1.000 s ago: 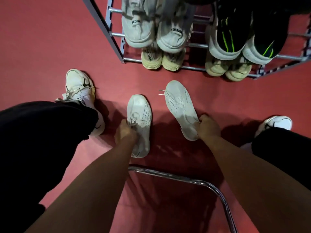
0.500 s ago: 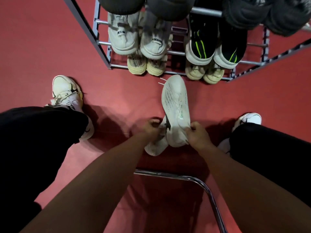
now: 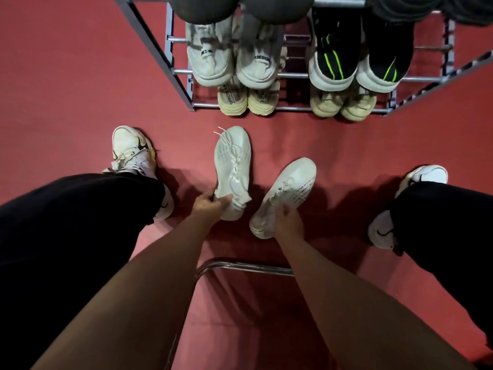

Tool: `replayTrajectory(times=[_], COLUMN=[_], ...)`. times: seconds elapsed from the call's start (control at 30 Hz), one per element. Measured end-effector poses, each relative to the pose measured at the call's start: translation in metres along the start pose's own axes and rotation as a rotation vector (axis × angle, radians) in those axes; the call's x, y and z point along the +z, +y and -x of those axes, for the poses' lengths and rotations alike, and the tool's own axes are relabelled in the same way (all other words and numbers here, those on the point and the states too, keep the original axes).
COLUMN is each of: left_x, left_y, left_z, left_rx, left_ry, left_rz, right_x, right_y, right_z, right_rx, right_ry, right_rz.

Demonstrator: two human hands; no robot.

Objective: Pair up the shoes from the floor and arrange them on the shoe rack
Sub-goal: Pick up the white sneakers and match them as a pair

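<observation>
While left hand (image 3: 210, 206) and right hand (image 3: 286, 218) each grip a white sneaker (image 3: 233, 161): align toes, seat level on shoe rack (image 3: 293, 109)

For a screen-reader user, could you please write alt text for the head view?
Left hand and right hand each grip the heel of a white knit sneaker above a red floor, before a metal shoe rack holding paired shoes.

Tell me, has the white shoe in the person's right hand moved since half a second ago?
Yes. The white shoe in the right hand swung rightward, away from the other shoe, and farther from the shoe rack.
</observation>
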State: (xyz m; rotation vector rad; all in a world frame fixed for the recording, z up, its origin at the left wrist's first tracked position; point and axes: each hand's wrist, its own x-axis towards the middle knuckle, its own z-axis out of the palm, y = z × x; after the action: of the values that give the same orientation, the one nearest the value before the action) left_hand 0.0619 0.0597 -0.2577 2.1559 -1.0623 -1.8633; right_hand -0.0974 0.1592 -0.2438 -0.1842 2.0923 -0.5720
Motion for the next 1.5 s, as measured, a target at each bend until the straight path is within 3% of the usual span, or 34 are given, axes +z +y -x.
replayTrajectory(times=[0.07,0.1,0.2,0.33,0.5,0.63,0.83,0.97,1.13,1.5], left_x=[-0.008,-0.009,-0.006,0.004,0.003,-0.008,-0.024,-0.034,-0.038,-0.048], left_y=[-0.003,-0.004,-0.012,-0.022,-0.013,0.013,0.076,0.110,0.134,0.174], left_z=[-0.002,-0.002,-0.004,-0.010,-0.006,0.006,0.065,0.118,0.189,0.310], left_rx=[-0.033,-0.056,-0.140,-0.215,-0.257,-0.272,-0.138,-0.014,0.135,0.561], left_ry=[-0.019,-0.040,-0.099,-0.151,-0.235,-0.326,-0.430,-0.481,-0.530,-0.399], left_rz=[-0.014,-0.036,-0.050,0.014,0.041,-0.069,-0.060,-0.158,-0.096,-0.080], right_x=[-0.010,-0.012,-0.005,-0.002,0.001,-0.035,-0.108,-0.152,-0.196,-0.289], right_y=[0.027,0.042,0.073,0.040,0.067,0.017,-0.057,-0.098,-0.121,-0.142], right_z=[-0.014,-0.025,-0.053,-0.041,-0.063,-0.024,0.024,0.076,0.126,0.231], right_rx=[0.150,0.194,0.151,0.102,0.212,0.143,0.058,-0.079,-0.196,-0.460], right_ry=[0.068,-0.002,-0.203,-0.171,-0.145,0.010,-0.175,-0.158,-0.158,-0.123], right_rz=[0.121,0.201,0.333,0.358,0.135,-0.056,-0.031,-0.004,-0.045,-0.257])
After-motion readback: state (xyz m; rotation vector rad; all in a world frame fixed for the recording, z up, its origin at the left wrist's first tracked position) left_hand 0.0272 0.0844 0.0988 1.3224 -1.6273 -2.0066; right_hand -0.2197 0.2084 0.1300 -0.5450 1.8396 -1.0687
